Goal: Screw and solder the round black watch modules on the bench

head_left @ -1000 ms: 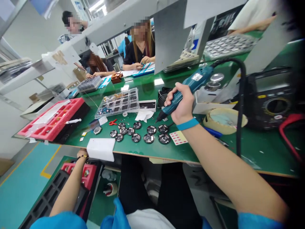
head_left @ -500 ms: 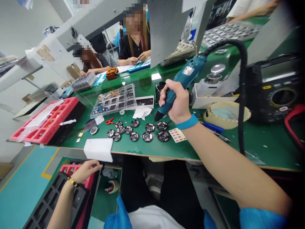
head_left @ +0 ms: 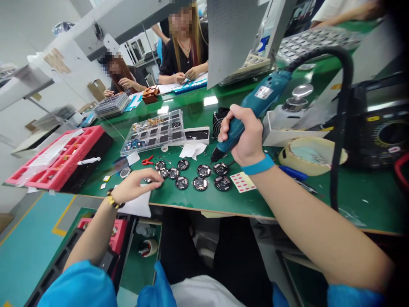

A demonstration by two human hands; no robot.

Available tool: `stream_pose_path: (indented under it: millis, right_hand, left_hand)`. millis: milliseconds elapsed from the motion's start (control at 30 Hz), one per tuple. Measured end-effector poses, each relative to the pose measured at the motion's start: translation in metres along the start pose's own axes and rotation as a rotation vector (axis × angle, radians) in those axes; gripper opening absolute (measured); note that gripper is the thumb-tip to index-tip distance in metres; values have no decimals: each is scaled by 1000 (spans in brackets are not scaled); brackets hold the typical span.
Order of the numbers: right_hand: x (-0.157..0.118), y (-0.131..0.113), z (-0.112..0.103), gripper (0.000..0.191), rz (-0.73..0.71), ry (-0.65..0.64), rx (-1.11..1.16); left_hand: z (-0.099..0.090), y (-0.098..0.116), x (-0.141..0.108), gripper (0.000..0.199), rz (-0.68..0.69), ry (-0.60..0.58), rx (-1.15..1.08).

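My right hand (head_left: 244, 132) is wrapped round a teal electric screwdriver (head_left: 265, 91), its black tip pointing down near several round black circuit boards (head_left: 200, 183) on the green table (head_left: 179, 202). Over the leftmost boards is my left hand (head_left: 139, 184), its fingers stretched to the right and covering part of them. Whether its fingertips touch a board cannot be made out. Partly under that hand lies a white block (head_left: 137, 207) at the table's front edge. A card with red marks (head_left: 242, 182) lies right of the boards.
A clear compartment box (head_left: 155, 132) of small parts stands behind the boards. At the left is a red foam tray (head_left: 57, 160); at the right, a tape roll (head_left: 311, 155), a white box (head_left: 290, 132) and the screwdriver's black cable (head_left: 340, 128). Two people sit across the table.
My left hand has risen from below the table edge to the leftmost boards. My right hand with the screwdriver sits slightly further right in view.
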State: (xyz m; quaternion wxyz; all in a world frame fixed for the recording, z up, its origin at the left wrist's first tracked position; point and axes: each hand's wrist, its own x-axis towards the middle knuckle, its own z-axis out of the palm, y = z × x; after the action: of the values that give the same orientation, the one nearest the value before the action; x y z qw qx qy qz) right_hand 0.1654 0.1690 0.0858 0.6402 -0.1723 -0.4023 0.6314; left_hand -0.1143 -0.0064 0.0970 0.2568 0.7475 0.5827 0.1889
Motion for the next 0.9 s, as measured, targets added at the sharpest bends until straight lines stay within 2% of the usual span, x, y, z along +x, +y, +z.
stream_pose_path:
  millis: [67, 167, 200, 300, 367, 600, 767, 900]
  right_hand:
    - [-1, 0, 0, 42, -1, -11, -12]
    - [-2, -1, -1, 41, -2, -25, -48]
    - [-2, -2, -1, 41, -4, -22, -59]
    - [-3, -4, 0, 40, -3, -5, -78]
    - [-4, -5, 0, 38, 1, 5, -73]
    - [-11, -6, 5, 40, -22, -7, -156]
    - [-13, -2, 5, 48, -37, -3, -220]
    - [-11, 1, 1, 50, -55, -31, -201]
  left_hand:
    - [-4, -4, 38, 27, 32, -68, 11]
    - [-8, -6, 93, 29, 78, -265, 44]
    - [-8, -5, 108, 27, 94, -298, 47]
    - [-3, -5, 137, 21, 134, -279, 54]
    - [1, -7, 140, 19, 170, -230, 86]
    - [8, -20, 119, 24, 193, -103, 172]
    - [22, -23, 123, 29, 191, -120, 242]
    - [30, -20, 125, 27, 161, -141, 170]
